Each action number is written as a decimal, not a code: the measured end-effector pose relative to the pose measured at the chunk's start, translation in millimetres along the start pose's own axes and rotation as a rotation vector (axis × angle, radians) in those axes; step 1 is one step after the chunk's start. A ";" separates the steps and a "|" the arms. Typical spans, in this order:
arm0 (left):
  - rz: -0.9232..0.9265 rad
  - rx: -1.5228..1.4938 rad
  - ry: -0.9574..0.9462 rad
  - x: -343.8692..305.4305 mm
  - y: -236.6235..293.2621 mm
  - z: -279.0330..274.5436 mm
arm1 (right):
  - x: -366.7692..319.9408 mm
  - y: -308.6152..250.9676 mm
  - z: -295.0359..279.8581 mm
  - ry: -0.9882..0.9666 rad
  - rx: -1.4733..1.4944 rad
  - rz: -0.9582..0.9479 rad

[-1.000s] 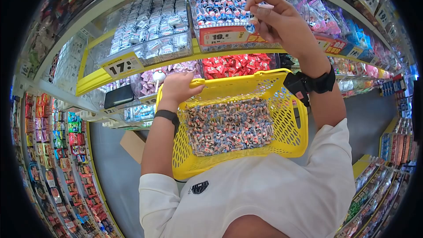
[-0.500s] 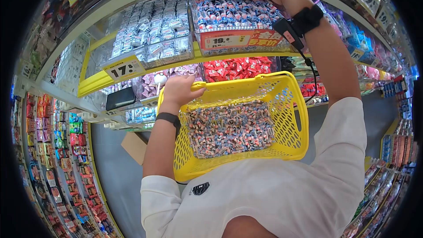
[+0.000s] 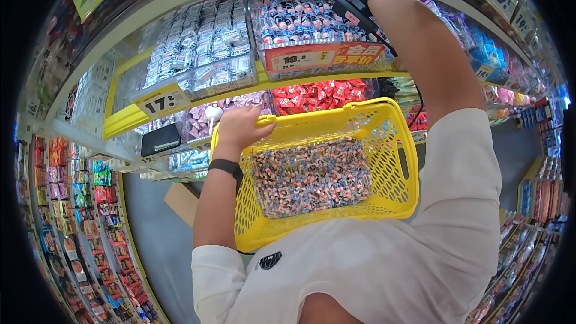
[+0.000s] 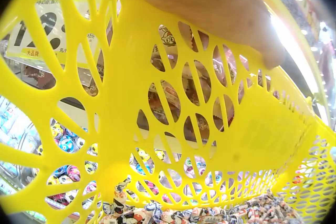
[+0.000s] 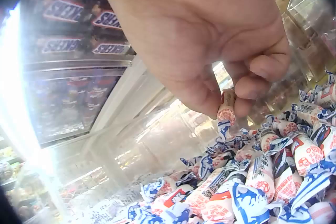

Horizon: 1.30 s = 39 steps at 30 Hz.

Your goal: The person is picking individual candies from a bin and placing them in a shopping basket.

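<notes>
Clock directions read from the middle of the basket in the head view. A long yellow-edged shelf [image 3: 123,121] curved across from ten to two o'clock. Next in size, a yellow basket [image 3: 327,119] with pierced walls, up against the person's shirt [image 3: 372,270]. At eleven, silver-white packets [image 3: 198,36] filled one clear bin. At twelve, blue-and-white wrapped candies [image 3: 300,15] filled the bin beside it. Inside the basket, a heap of similar candies [image 3: 309,177] covered the floor. Red packets [image 3: 321,95] showed at twelve, just past the basket's far rim. Left hand [image 3: 240,126] at ten, closed over the rim, thumb inside, gripping the basket. Right hand [image 5: 210,43] at twelve, mostly cut off by the upper edge in the head view; the right wrist view had it above the wrapped candies, thumb and finger nearly together, the other fingers curled. A red price sign [image 3: 324,57] fronted that bin; a yellow price card [image 3: 162,104] reading 17.8 sat at ten. A dark phone-like slab [image 3: 161,139] lay between nine and ten. Smallest: one candy [image 5: 227,107], pinched in the right hand just over the rest.
</notes>
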<state>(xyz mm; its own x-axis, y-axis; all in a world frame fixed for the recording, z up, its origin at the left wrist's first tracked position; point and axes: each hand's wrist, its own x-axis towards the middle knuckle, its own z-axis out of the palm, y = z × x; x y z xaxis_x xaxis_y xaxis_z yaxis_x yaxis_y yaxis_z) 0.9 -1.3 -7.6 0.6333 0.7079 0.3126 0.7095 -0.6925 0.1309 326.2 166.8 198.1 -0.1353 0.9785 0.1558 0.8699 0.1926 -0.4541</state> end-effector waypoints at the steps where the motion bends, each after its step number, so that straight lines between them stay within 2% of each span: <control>1: 0.007 -0.002 0.008 -0.4 -0.5 0.5 | 3.5 -0.7 2.8 0.007 -0.012 -0.002; 19: 0.016 -0.024 0.046 -1.2 -2.5 3.4 | 21.5 -9.9 21.0 0.073 -0.096 -0.040; 39: 0.015 -0.010 0.033 -2.3 -2.8 3.9 | -84.5 -52.9 -23.0 0.091 -0.064 -0.162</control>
<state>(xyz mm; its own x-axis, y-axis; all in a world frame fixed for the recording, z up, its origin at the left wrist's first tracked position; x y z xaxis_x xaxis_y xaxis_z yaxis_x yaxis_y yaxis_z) -1.3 -0.4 -12.4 0.6328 0.6929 0.3457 0.6971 -0.7041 0.1351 302.5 72.2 229.2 -0.2352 0.9238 0.3022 0.8691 0.3390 -0.3601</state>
